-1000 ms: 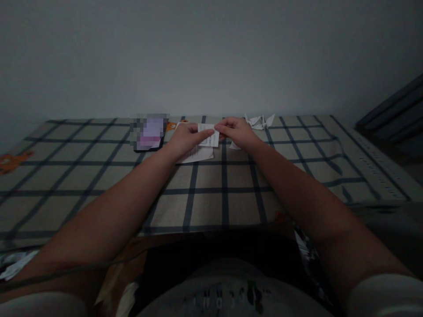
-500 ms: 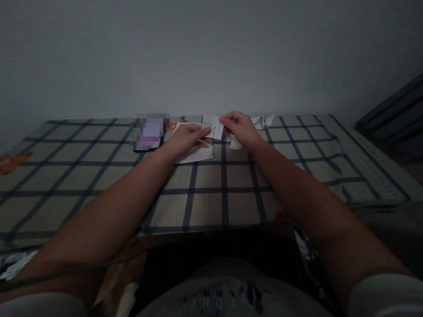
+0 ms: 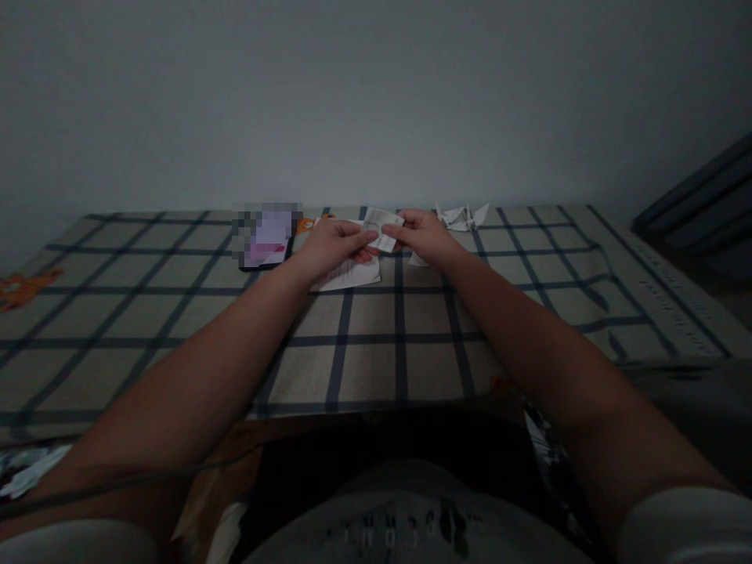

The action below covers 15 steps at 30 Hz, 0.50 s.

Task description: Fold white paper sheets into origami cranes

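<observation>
Between my two hands is a small piece of printed white paper (image 3: 383, 222), raised a little above the table. My left hand (image 3: 336, 244) pinches its left side with thumb and fingers. On the other side, my right hand (image 3: 424, 233) pinches it with the thumb on top, close to the left thumb. A larger printed sheet (image 3: 352, 274) lies flat under my left hand, partly covered by it. Just beyond my right hand sits a folded paper crane (image 3: 461, 218). Another scrap of white paper (image 3: 416, 259) shows partly from beneath my right hand.
A phone (image 3: 270, 239) with a lit, blurred screen lies left of my hands. The table (image 3: 370, 368) wears a checked cloth with orange bear prints. A plain wall (image 3: 376, 102) rises behind it, and a dark slatted object (image 3: 705, 196) stands at the right.
My right hand has moved slightly left and nearer, its thumb now close to the left one. The small paper has turned, and more of the crane shows.
</observation>
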Tool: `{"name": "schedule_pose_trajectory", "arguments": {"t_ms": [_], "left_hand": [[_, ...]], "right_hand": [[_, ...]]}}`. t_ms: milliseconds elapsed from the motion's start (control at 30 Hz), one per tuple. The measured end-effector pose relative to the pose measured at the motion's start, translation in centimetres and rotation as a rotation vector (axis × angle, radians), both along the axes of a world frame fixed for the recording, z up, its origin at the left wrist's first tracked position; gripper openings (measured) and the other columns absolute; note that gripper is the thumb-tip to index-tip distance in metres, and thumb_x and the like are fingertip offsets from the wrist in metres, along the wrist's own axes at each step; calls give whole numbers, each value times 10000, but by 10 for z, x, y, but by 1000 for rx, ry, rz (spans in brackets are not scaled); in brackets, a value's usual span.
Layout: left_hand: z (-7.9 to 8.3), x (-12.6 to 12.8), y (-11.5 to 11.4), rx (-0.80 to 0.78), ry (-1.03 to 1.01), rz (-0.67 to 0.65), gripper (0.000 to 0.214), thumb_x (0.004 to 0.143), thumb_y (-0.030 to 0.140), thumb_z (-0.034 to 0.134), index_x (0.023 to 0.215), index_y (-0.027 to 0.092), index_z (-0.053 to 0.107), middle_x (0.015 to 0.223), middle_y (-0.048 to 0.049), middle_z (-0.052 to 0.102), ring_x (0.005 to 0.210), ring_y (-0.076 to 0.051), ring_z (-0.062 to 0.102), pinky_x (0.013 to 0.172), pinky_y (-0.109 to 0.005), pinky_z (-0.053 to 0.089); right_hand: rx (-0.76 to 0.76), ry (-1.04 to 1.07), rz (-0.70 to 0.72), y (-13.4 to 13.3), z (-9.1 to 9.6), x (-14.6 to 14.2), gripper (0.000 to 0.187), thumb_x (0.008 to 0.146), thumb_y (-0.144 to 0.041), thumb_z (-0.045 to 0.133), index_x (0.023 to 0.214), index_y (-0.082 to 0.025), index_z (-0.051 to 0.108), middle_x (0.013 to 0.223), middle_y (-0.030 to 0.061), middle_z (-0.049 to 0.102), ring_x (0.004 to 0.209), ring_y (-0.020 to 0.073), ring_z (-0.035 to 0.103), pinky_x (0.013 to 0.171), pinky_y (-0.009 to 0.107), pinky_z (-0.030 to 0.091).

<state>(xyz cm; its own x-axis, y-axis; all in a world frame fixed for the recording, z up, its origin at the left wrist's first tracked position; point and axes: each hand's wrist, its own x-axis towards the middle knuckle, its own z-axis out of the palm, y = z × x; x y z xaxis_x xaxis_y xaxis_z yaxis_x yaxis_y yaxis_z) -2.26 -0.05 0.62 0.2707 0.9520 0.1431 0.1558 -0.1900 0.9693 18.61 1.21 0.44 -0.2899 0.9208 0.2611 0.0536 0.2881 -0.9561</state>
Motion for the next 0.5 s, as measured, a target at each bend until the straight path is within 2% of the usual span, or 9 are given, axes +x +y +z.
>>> {"name": "schedule_pose_trajectory", "arguments": {"t_ms": [200, 367, 500], "left_hand": [[-4, 1, 5, -1, -80, -13, 420, 698, 552, 919, 827, 162, 832, 795, -77, 800, 614, -117, 660, 649, -248, 570], [1, -3, -1, 95, 55, 12, 424, 722, 582, 888, 779, 166, 828, 696, -57, 760, 597, -123, 633, 594, -234, 511], [3, -2, -3, 92, 83, 3, 483, 691, 625, 895, 816, 163, 839, 692, -61, 759, 609, -132, 633, 613, -248, 514]], "right_hand": [[-5, 32, -40, 3, -1, 1, 222, 858, -320, 811, 807, -186, 642, 714, -12, 659, 645, 113, 586, 615, 229, 508], [-20, -21, 6, 2, -2, 3, 198, 818, -295, 825, 813, -170, 671, 718, -4, 667, 652, 122, 596, 605, 235, 492], [22, -80, -29, 1, 0, 5, 199, 816, -299, 821, 793, -159, 682, 698, -12, 651, 634, 120, 579, 587, 235, 467]]}}
